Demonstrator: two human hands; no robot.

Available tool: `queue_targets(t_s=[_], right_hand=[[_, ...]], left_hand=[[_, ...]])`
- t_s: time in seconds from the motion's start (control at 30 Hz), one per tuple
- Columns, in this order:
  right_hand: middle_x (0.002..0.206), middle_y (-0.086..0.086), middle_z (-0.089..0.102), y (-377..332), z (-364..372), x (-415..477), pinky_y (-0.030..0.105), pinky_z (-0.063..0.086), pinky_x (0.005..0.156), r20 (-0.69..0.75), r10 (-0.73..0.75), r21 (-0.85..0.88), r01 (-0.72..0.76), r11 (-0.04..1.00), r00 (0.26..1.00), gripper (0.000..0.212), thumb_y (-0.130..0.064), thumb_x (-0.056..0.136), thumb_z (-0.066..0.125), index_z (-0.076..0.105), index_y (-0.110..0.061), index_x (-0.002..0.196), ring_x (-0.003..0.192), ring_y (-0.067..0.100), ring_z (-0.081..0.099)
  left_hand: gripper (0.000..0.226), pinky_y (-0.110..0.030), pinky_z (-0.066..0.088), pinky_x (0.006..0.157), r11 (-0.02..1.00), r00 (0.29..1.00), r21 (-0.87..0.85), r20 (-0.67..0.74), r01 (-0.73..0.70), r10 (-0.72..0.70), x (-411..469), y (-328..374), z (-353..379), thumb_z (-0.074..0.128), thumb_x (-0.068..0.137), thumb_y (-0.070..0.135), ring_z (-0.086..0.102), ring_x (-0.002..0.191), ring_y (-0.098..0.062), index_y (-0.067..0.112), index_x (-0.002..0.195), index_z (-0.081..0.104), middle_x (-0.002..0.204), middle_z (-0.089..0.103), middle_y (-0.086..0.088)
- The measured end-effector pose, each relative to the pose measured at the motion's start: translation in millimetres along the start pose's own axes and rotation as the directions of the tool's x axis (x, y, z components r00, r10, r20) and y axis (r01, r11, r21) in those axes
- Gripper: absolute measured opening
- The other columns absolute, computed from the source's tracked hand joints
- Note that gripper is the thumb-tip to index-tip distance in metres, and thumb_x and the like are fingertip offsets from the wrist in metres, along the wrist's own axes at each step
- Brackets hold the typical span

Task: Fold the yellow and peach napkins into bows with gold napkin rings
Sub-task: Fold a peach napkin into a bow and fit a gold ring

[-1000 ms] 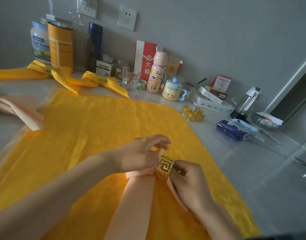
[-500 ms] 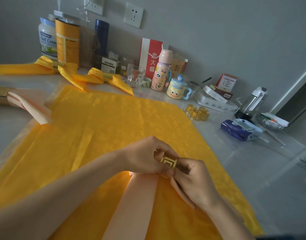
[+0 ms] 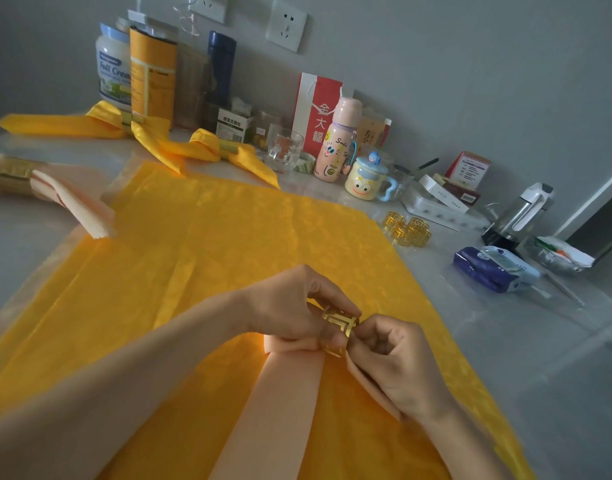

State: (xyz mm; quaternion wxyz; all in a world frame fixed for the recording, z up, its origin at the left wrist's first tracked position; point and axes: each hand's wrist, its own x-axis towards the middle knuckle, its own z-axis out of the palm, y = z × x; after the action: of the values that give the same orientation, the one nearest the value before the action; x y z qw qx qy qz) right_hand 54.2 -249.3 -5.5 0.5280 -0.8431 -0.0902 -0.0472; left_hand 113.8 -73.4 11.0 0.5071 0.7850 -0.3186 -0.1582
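Observation:
A folded peach napkin strip (image 3: 284,403) lies on a spread yellow cloth (image 3: 207,258). A gold cut-out napkin ring (image 3: 339,322) sits around the strip's folded top. My left hand (image 3: 290,306) pinches the ring and the peach loop from the left. My right hand (image 3: 398,362) grips the ring's right side and the napkin's right tail. Two finished yellow bows (image 3: 207,148) (image 3: 100,124) with rings lie at the back. A finished peach bow (image 3: 65,199) lies at the left edge. Several spare gold rings (image 3: 406,230) sit to the right.
Along the wall stand tins and jars (image 3: 152,74), a glass mug (image 3: 284,147), a pink bottle (image 3: 335,143), a cartoon cup (image 3: 367,180), small boxes and a kettle (image 3: 519,216). A blue tissue pack (image 3: 491,270) lies on the grey counter at right.
Both hands have closed in around the ring; it has turned and sits tighter on the peach napkin's fold. The view has shifted slightly.

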Motion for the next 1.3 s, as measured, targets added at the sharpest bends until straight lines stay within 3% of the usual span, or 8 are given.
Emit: queue_targets(t_s=[0.23, 0.47, 0.63, 0.73, 0.87, 1.1, 1.17, 1.3], right_hand=[[0.051, 0.006, 0.055, 1, -4, -1, 0.016, 0.032, 0.04, -0.051, -0.014, 0.02, 0.015, 1.0, 0.999, 0.033, -0.023, 0.07, 0.073, 0.06, 0.007, 0.065, 0.044, 0.007, 0.045], [0.045, -0.003, 0.045, 10, -22, -3, 0.017, 0.029, 0.043, -0.198, 0.016, 0.052, -0.006, 0.999, 0.98, 0.027, -0.038, 0.059, 0.07, 0.057, -0.016, 0.051, 0.045, 0.007, 0.036], [0.072, -0.007, 0.058, 1, -26, 2, 0.015, 0.04, 0.058, 0.061, 0.002, -0.127, 0.005, 0.992, 0.998, 0.029, -0.047, 0.066, 0.059, 0.059, -0.019, 0.073, 0.065, 0.008, 0.053], [0.092, -0.007, 0.068, -4, -28, 7, 0.024, 0.049, 0.072, 0.162, 0.06, -0.186, -0.03, 0.982, 0.985, 0.032, -0.049, 0.08, 0.067, 0.063, -0.024, 0.098, 0.085, 0.01, 0.064], [0.084, 0.001, 0.07, -9, -23, 16, 0.032, 0.046, 0.067, -0.006, 0.091, -0.082, -0.091, 0.992, 0.996, 0.023, -0.041, 0.083, 0.064, 0.067, -0.02, 0.091, 0.076, 0.013, 0.063], [0.083, 0.011, 0.062, -25, -28, 36, 0.03, 0.039, 0.068, -0.01, 0.152, 0.23, -0.146, 0.962, 0.988, 0.044, -0.03, 0.067, 0.079, 0.062, 0.0, 0.094, 0.074, 0.019, 0.056], [0.09, 0.015, 0.061, -29, -33, 43, 0.031, 0.041, 0.071, 0.035, 0.162, 0.279, -0.165, 0.946, 0.986, 0.046, -0.02, 0.063, 0.076, 0.061, 0.003, 0.099, 0.078, 0.023, 0.056], [0.081, 0.019, 0.064, -45, -36, 62, 0.023, 0.049, 0.049, 0.148, 0.209, 0.479, -0.254, 0.84, 0.967, 0.041, -0.012, 0.068, 0.063, 0.06, 0.007, 0.104, 0.058, 0.022, 0.06]], left_hand=[[0.037, -0.008, 0.044, 0.078, 0.999, 1.0, -0.03, 0.014, 0.016, -0.016, 0, -3, -7, 0.078, 0.073, 0.01, 0.06, 0.079, 0.01, 0.017, 0.109, 0.069, 0.084, 0.066, 0.021], [0.035, -0.005, 0.041, 0.07, 1.0, 1.0, -0.016, 0.009, 0.02, -0.02, -1, -7, -17, 0.079, 0.073, 0.013, 0.058, 0.075, 0.013, 0.025, 0.104, 0.07, 0.079, 0.066, 0.023], [0.034, -0.022, 0.049, 0.075, 0.999, 0.999, 0.005, -0.025, 0.041, -0.041, 2, -7, -10, 0.083, 0.068, 0.018, 0.06, 0.076, -0.001, 0.035, 0.094, 0.069, 0.085, 0.071, 0.009], [0.051, -0.016, 0.048, 0.069, 0.991, 0.98, 0.057, -0.163, 0.123, -0.112, 3, -7, -12, 0.085, 0.06, 0.035, 0.059, 0.077, 0.003, 0.038, 0.102, 0.057, 0.096, 0.062, 0.016], [0.083, -0.018, 0.05, 0.076, 0.966, 0.966, 0.125, -0.156, 0.226, -0.206, -2, -9, -26, 0.08, 0.039, 0.062, 0.06, 0.093, -0.005, 0.032, 0.112, 0.054, 0.103, 0.06, 0.013], [0.044, -0.02, 0.053, 0.076, 0.944, 0.936, -0.313, -0.292, 0.101, -0.197, -4, -5, -27, 0.076, 0.072, 0.005, 0.064, 0.083, -0.007, 0.019, 0.11, 0.06, 0.096, 0.068, 0.001], [0.034, -0.017, 0.053, 0.068, 0.906, 0.944, -0.422, -0.283, 0.035, -0.168, -6, -1, -29, 0.071, 0.074, 0.001, 0.065, 0.077, -0.006, 0.009, 0.106, 0.063, 0.091, 0.068, -0.001], [0.029, -0.022, 0.051, 0.052, 0.774, 0.966, -0.633, -0.217, -0.029, -0.141, -8, 2, -31, 0.067, 0.075, 0.018, 0.063, 0.062, -0.015, 0.006, 0.101, 0.062, 0.081, 0.067, -0.009]])
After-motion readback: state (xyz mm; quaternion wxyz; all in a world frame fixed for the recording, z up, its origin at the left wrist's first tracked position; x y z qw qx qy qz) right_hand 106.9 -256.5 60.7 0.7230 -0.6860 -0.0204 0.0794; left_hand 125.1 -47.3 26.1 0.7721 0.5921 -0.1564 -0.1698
